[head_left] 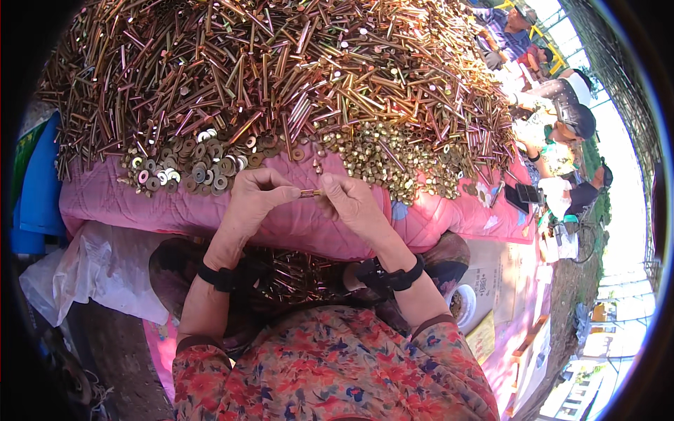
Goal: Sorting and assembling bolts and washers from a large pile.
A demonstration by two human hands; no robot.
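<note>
My left hand [261,196] and my right hand [351,202] meet at the near edge of the pink quilted cover. Between their fingertips lies a short brass-coloured bolt [308,194], held level, with an end in each pinch. Its right end is partly hidden by the fingers of my right hand. Just beyond my left hand is a heap of flat round washers [210,163]. Small brassy nuts [393,158] are piled beyond my right hand. A big mound of coppery-gold metal rods or sleeves [267,77] rises behind both.
The pink quilted cover [133,203] drapes toward my knees. More metal pieces [298,277] lie in my lap area. A white bowl [461,306] stands by my right knee, clear plastic sheeting [112,263] at left. A dark phone-like object [518,198] rests at right. Several people sit along the right.
</note>
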